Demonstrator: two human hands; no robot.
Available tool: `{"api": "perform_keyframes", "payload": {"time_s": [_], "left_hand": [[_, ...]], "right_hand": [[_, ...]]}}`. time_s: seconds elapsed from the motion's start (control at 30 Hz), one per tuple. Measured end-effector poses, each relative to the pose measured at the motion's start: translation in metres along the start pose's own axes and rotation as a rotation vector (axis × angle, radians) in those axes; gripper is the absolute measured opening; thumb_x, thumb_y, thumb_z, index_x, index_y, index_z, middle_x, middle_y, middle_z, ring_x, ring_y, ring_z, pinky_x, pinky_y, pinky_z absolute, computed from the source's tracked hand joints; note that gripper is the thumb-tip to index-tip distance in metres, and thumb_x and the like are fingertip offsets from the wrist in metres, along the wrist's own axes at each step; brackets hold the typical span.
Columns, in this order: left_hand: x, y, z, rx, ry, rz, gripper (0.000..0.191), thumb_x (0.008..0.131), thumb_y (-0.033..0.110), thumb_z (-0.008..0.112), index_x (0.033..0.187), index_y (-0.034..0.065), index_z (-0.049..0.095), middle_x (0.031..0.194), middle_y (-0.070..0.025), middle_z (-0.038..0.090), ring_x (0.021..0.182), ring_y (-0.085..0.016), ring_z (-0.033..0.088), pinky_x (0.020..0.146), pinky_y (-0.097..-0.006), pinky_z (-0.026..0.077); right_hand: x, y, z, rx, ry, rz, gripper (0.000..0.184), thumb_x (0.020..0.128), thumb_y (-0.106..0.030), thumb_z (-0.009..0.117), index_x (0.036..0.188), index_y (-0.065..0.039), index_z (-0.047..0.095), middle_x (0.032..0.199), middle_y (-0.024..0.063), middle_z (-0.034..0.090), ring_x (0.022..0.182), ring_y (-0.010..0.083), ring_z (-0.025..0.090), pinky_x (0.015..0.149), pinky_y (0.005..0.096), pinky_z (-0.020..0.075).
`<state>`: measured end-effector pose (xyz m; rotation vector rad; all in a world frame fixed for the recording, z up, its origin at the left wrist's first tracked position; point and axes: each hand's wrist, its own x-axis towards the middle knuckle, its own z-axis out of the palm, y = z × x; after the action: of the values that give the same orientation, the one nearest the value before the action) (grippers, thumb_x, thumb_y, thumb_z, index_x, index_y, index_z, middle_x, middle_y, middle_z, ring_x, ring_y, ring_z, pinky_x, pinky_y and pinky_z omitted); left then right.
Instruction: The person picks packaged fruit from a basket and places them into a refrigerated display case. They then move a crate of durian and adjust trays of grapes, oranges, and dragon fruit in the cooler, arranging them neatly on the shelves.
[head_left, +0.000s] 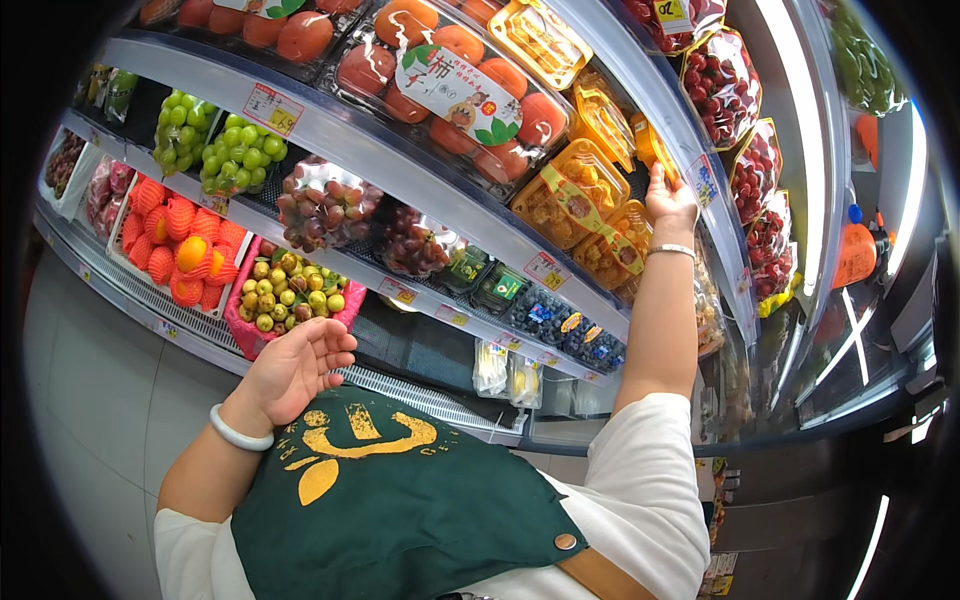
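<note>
My right hand (670, 201) reaches up into a chilled shelf, its fingers on the lower end of a tilted yellow plastic pack (651, 144). What that pack holds is hard to make out. Just left of it, another yellow pack (606, 126) leans on its side. Below are clear boxes of golden-brown food (577, 195) with a printed yellow band. My left hand (309, 369) is held in front of the apron (360, 465), fingers slightly curled and apart, with nothing in it. It is nearest to a pink-lined crate of small green-brown fruit (289, 289).
A large clear box of persimmons (457, 90) sits left of the yellow packs. Lower shelves hold green grapes (244, 150), red grapes (330, 199), blueberry boxes (551, 319) and net-wrapped orange fruit (184, 244). Bagged cherries (724, 86) stand at right, beyond a shelf edge (694, 150) with price labels.
</note>
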<state>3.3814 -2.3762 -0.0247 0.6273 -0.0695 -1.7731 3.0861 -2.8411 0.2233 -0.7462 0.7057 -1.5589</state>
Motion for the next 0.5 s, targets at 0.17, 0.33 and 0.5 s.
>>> {"api": "perform_keyframes", "payload": {"time_s": [0.17, 0.33, 0.5], "left_hand": [[-0.004, 0.000, -0.005, -0.015, 0.014, 0.029, 0.027, 0.099, 0.034, 0.046, 0.102, 0.0128, 0.062, 0.098, -0.0003, 0.065, 0.090, -0.013, 0.061, 0.075, -0.0287, 0.048], [-0.012, 0.000, -0.012, -0.046, 0.079, 0.080, 0.026, 0.098, 0.033, 0.045, 0.103, 0.0120, 0.061, 0.098, -0.0010, 0.064, 0.089, -0.014, 0.060, 0.074, -0.0291, 0.048], [-0.021, 0.002, -0.017, -0.096, 0.081, 0.115, 0.025, 0.098, 0.032, 0.046, 0.104, 0.0115, 0.060, 0.098, -0.0020, 0.064, 0.089, -0.014, 0.060, 0.074, -0.0295, 0.048]], "right_hand": [[0.032, 0.024, 0.029, 0.134, -0.040, -0.027, 0.029, 0.099, -0.018, 0.044, 0.114, 0.002, 0.059, 0.113, 0.0164, 0.064, 0.101, 0.0322, 0.063, 0.088, 0.0468, 0.0543], [0.038, 0.035, 0.072, -0.113, -0.238, -0.065, 0.027, 0.097, -0.023, 0.050, 0.113, -0.005, 0.061, 0.112, 0.0118, 0.064, 0.102, 0.0288, 0.061, 0.088, 0.0453, 0.0524], [0.029, 0.042, 0.089, -0.394, -0.331, -0.187, 0.033, 0.096, -0.027, 0.051, 0.120, -0.006, 0.058, 0.120, 0.0122, 0.061, 0.110, 0.0293, 0.056, 0.095, 0.0440, 0.0467]]}}
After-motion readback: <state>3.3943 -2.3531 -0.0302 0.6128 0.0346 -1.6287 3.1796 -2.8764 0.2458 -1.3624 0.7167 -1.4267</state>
